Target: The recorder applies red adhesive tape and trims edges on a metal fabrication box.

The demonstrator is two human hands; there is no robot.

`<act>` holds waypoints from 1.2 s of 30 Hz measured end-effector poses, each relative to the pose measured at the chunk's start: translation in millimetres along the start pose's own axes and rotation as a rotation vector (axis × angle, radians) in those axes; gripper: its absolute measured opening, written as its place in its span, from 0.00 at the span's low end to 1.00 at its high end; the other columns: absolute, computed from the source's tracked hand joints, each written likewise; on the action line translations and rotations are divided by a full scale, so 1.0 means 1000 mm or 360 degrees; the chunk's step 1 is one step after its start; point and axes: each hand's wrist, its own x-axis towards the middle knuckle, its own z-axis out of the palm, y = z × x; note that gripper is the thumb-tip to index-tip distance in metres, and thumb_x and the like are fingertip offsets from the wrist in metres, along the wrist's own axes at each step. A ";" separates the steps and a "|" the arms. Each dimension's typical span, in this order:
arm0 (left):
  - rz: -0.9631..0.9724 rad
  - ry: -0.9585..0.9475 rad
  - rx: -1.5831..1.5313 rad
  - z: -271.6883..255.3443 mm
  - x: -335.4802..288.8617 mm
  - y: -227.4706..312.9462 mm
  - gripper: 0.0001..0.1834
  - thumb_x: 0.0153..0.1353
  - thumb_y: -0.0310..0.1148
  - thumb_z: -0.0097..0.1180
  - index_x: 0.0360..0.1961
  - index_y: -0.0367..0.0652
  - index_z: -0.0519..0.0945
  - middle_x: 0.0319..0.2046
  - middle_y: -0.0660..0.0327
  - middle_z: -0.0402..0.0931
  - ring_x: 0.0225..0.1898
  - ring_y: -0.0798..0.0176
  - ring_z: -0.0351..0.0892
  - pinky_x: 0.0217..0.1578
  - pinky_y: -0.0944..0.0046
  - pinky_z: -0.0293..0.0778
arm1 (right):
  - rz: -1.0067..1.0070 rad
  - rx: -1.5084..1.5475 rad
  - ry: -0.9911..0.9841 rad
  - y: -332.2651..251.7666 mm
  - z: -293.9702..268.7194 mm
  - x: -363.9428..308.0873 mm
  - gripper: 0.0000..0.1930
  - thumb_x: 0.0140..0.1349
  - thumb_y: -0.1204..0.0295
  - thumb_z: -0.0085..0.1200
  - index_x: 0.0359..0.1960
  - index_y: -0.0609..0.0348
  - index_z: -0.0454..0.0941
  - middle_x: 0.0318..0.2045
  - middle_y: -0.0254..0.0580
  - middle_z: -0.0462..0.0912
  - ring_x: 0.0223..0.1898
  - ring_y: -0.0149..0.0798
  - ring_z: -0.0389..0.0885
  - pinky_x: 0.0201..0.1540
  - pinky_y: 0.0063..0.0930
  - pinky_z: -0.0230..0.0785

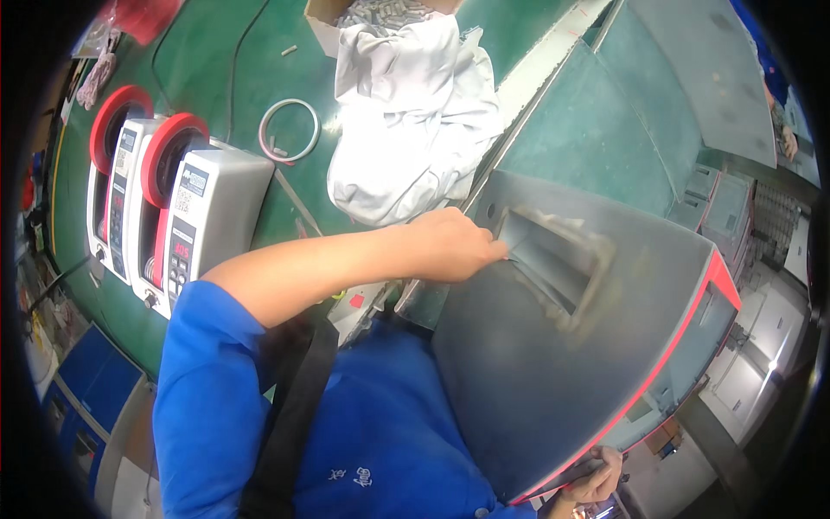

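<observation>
A large grey metal housing (519,381) leans in front of me, with red tape along its far right edge. Its face has a rectangular cutout (553,259) ringed by brownish, scuffed marks, and a small round hole sits near one corner. My left hand (458,246) reaches across to the cutout's left edge, fingers closed in a pinch there. Whatever lies between those fingertips is too small to make out. Down at the lower right, my right hand (596,477) curls its fingers at the housing's taped edge, partly hidden by it.
Two white tape dispensers (207,199) with red rolls stand left on the green table (259,52). A white cloth (406,121) lies by a box (324,26) of small grey pieces. A tape ring (290,104) is nearby. Another person's hand (788,143) shows far right.
</observation>
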 end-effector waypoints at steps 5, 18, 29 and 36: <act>0.0075 0.0049 -0.0138 -0.012 0.001 0.022 0.08 0.54 0.29 0.44 0.36 0.42 0.70 0.24 0.56 0.72 0.21 0.51 0.75 0.20 0.55 0.70 | 0.0055 0.0053 0.0007 0.001 -0.001 -0.003 0.15 0.63 0.71 0.33 0.27 0.70 0.69 0.21 0.44 0.71 0.25 0.35 0.67 0.33 0.27 0.58; -0.0145 0.0517 -0.0655 0.003 -0.001 -0.004 0.15 0.61 0.38 0.43 0.43 0.40 0.71 0.38 0.54 0.73 0.41 0.51 0.72 0.40 0.56 0.69 | -0.0033 -0.0009 -0.0004 0.001 -0.001 -0.002 0.15 0.63 0.71 0.33 0.29 0.71 0.70 0.21 0.44 0.71 0.25 0.35 0.68 0.33 0.28 0.58; 0.0100 0.0555 -0.1072 0.000 -0.005 0.043 0.15 0.62 0.33 0.43 0.46 0.37 0.70 0.43 0.54 0.72 0.43 0.53 0.71 0.45 0.58 0.65 | -0.0005 0.0083 0.0036 0.003 -0.001 -0.005 0.16 0.63 0.70 0.32 0.29 0.72 0.70 0.22 0.46 0.71 0.26 0.36 0.68 0.34 0.28 0.58; -0.0004 0.0533 -0.1105 0.008 -0.003 0.041 0.14 0.62 0.32 0.44 0.46 0.37 0.70 0.43 0.54 0.72 0.43 0.53 0.71 0.46 0.60 0.65 | 0.0042 0.0107 0.0052 0.006 -0.003 -0.009 0.16 0.63 0.70 0.33 0.28 0.72 0.70 0.22 0.45 0.71 0.25 0.36 0.68 0.33 0.28 0.59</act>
